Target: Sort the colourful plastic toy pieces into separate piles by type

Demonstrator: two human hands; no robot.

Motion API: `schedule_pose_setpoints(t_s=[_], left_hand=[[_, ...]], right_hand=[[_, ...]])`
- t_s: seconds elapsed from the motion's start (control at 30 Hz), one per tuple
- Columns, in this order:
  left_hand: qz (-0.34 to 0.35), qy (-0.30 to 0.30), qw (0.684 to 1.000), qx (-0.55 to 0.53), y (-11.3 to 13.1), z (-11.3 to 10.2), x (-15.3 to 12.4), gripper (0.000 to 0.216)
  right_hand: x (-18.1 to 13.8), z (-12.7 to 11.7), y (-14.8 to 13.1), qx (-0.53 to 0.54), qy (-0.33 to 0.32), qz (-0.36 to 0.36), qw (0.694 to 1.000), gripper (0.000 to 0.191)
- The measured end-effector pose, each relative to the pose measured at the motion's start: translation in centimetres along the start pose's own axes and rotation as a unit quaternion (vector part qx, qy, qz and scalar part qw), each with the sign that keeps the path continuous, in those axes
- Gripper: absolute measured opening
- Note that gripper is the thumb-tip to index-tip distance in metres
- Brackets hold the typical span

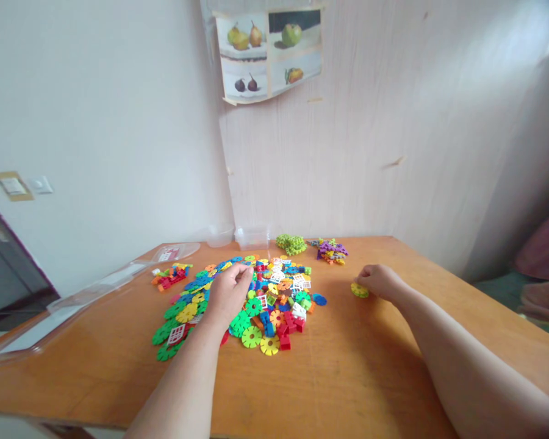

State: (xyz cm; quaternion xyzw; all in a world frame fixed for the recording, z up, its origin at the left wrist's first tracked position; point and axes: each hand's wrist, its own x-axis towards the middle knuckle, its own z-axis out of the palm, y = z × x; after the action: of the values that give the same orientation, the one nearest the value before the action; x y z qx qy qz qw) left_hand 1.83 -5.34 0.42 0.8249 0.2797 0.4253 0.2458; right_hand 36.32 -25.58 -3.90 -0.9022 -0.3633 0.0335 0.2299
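- While spread over the middle of the orange-brown wooden table [348,378], heaped as a loose pile of flat plastic interlocking pieces in green, yellow, blue, red and white [256,305], so that every colour lies within easy reach of both arms.
- Lowered onto the far left part of that pile: left hand [229,291], fingers curled down among the blue and green discs, seemingly pinching a piece; cannot tell which one, since the knuckles hide the fingertips.
- Set apart to the right of the pile, resting on bare wood: right hand [380,281], fingers narrowly closed on a small yellow-green notched plastic disc [359,291], held flat against the tabletop, probably to keep it steady and clear of the heap.
- Parked at the back edge near the wall, out of the working area: lime-green cluster of joined pieces [291,244] and, just beside it, purple-and-orange cluster of joined pieces [330,250].
- Left of the pile, a small red-and-orange group of pieces [170,277], lying separate.
- Pushed to the left rim: clear plastic lid [86,292]; behind the pile, clear plastic tubs [238,236] against the wall.
- Pinned above, a fruit poster [268,52], one corner curling.
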Motion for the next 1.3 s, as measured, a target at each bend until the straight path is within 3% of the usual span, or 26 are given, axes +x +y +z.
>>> schedule_pose_setpoints(t_s=[0.17, 0.33, 0.5, 0.63, 0.73, 1.0, 1.3], left_hand=[[-0.001, -0.021, 1.000, 0.011, 0.1, 0.0, -0.1, 0.035], [0.000, -0.043, 0.999, -0.028, -0.2, 0.5, -0.2, 0.030], [0.018, -0.094, 0.995, -0.026, 0.1, 0.9, -0.5, 0.026], [0.052, -0.141, 0.989, 0.003, 0.9, 1.0, -0.9, 0.029], [0.088, -0.167, 0.982, 0.033, 1.3, 1.3, -1.3, 0.034], [0.136, -0.223, 0.963, 0.072, 1.2, 2.3, -1.9, 0.033], [0.140, -0.193, 0.969, 0.070, 1.6, 3.0, -2.2, 0.019]], right_hand=[[-0.2, -0.2, -0.3, -0.006, 0.012, -0.005, 1.000, 0.018], [-1.1, -0.5, -2.6, 0.015, 0.041, -0.057, 0.997, 0.024], [-3.6, 0.2, -6.3, 0.051, -0.029, -0.186, 0.981, 0.040], [-5.8, 0.7, -8.5, 0.063, -0.084, -0.251, 0.962, 0.066], [-7.0, 0.9, -9.5, 0.042, -0.108, -0.291, 0.950, 0.073], [-7.3, 2.4, -10.6, 0.060, -0.073, -0.320, 0.943, 0.043], [-7.3, 3.2, -11.3, 0.094, -0.035, -0.298, 0.949, 0.028]])
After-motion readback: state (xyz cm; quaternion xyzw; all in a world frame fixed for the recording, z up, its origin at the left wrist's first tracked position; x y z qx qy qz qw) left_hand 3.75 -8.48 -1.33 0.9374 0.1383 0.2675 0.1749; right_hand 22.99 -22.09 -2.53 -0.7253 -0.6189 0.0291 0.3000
